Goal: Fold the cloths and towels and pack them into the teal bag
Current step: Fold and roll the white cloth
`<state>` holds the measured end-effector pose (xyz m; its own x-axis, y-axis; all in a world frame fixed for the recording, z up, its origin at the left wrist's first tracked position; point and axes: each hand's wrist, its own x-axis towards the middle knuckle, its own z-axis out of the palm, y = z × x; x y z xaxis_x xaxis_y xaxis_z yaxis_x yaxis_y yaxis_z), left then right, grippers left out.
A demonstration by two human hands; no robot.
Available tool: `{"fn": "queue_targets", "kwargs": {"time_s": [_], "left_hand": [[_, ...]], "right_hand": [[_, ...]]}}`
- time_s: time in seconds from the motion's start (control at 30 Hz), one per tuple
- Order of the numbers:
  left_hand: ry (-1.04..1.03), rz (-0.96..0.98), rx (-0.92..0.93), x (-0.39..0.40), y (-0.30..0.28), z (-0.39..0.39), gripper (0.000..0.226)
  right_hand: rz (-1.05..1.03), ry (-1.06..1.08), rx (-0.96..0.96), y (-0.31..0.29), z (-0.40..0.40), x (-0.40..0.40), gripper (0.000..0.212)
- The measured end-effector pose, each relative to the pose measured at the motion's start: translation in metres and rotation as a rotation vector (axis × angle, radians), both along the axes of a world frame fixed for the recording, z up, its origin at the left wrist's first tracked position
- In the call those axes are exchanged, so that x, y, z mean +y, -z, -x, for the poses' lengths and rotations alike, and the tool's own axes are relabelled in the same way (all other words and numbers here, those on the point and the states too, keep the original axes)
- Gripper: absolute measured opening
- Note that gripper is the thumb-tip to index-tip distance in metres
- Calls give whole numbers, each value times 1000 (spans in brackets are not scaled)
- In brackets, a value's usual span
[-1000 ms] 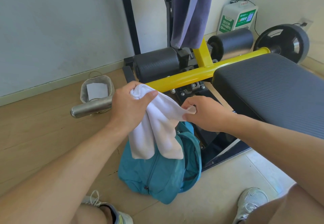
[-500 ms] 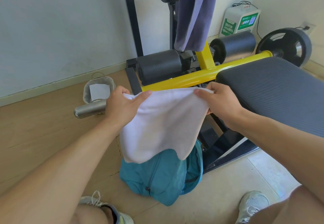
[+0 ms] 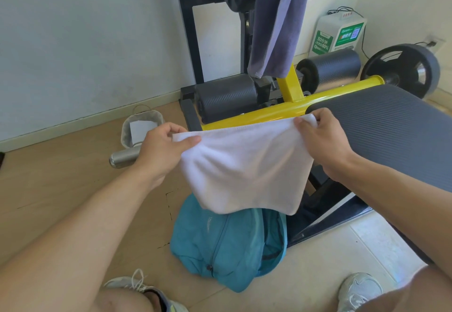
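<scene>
A white towel (image 3: 247, 167) hangs spread out between my hands, above the floor. My left hand (image 3: 163, 150) pinches its top left corner and my right hand (image 3: 322, 143) pinches its top right corner. Below it the teal bag (image 3: 220, 245) lies slumped on the floor, its upper part hidden behind the towel. A purple-grey cloth (image 3: 276, 23) hangs from the black frame of the gym machine at the back.
A dark padded bench (image 3: 391, 128) on a yellow bar (image 3: 269, 113) stands to the right, with foam rollers and a weight plate (image 3: 403, 69) behind. A steel bottle (image 3: 122, 159) and small grey basket (image 3: 140, 128) are on the floor at left. My shoes show at the bottom.
The towel went from bunched in both hands to stretched out flat. My hands moved apart and up, the right one further right toward the bench.
</scene>
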<state>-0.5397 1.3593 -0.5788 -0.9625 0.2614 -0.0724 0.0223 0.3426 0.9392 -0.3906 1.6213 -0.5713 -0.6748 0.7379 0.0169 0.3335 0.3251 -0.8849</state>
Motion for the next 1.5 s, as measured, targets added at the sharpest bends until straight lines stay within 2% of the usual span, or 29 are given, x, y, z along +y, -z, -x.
{"fn": "queue_targets", "kwargs": {"time_s": [0.1,0.23,0.4,0.47,0.57,0.7,0.87,0.93,1.03,1.1,1.3,1.4,1.5], "left_hand": [[-18,-79,-69,-1,0,0,11],[-65,-135,-117,0,0,-5,9],[-104,-149,-68,16,-4,-30,8],[-63,-121,-52,25,-8,-44,8],[28,-122,-51,38,-12,-65,7],[126,-137,-91,41,-13,-77,7],[253,-205,-205,36,-18,-71,25],[276,-185,-175,35,-18,-71,24],[292,-170,-139,35,-16,-73,20],[283,-149,-101,36,-17,-75,18],[176,-136,38,36,-18,-77,20],[149,-146,56,37,-19,-78,20],[153,-157,50,38,-20,-80,18]], "right_hand": [[1,-27,-16,0,0,-2,23],[23,-62,-47,-3,-3,-7,27],[303,-192,-6,-6,-6,-32,16],[319,-301,-16,-9,-9,-49,28],[230,-495,3,-11,-13,-68,23],[119,-573,10,-13,-15,-72,14],[-3,-725,-166,-16,-16,-52,52],[-79,-760,-194,-16,-16,-46,52],[-173,-690,-113,-13,-15,-45,24],[-242,-644,-84,-14,-14,-45,14],[-440,-600,-17,-15,-11,-44,14],[-496,-599,38,-19,-10,-47,12],[-512,-594,14,-20,-11,-51,16]]}}
